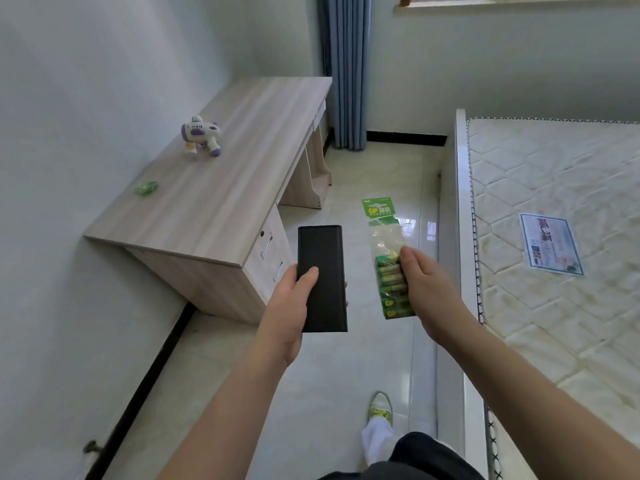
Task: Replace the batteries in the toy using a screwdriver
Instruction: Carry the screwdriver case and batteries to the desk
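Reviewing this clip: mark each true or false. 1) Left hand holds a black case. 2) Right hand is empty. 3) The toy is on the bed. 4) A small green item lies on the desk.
1) True: the left hand grips the black case.
2) False: the right hand holds a battery pack.
3) False: the toy sits on the desk.
4) True: the green item lies near the desk's wall-side edge.

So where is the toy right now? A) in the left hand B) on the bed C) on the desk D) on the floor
C: the toy sits on the desk, untouched, while the left hand holds a black case and the right hand holds the battery pack.
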{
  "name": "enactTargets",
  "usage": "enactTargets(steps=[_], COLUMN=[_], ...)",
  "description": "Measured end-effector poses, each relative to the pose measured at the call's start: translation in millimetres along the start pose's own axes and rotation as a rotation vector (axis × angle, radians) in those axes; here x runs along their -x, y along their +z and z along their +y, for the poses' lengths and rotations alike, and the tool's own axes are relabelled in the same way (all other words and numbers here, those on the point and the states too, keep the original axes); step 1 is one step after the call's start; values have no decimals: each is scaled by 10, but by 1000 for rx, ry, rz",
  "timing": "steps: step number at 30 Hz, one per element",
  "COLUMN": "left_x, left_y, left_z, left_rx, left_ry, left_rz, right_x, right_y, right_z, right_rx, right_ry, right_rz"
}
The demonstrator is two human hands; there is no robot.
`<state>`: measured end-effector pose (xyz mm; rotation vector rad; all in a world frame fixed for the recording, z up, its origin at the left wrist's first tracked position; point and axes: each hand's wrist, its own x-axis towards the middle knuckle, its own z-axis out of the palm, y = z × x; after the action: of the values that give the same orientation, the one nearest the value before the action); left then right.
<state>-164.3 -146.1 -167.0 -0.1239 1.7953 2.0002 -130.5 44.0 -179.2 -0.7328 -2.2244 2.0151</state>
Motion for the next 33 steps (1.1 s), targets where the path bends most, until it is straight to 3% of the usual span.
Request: enactTargets(steps=[16, 33], left_x=[-1734, -3984], left_y=[247, -655], left_z=[672, 1434], left_rx=[30, 68], left_ry=[-14, 31], left_rz=[193, 288], right_x=[-1828, -3988], right_y=[30, 1174], right_z=[-670, -1500], right_rx=[-84, -76], right_ry=[60, 61], right_rz=[-96, -121])
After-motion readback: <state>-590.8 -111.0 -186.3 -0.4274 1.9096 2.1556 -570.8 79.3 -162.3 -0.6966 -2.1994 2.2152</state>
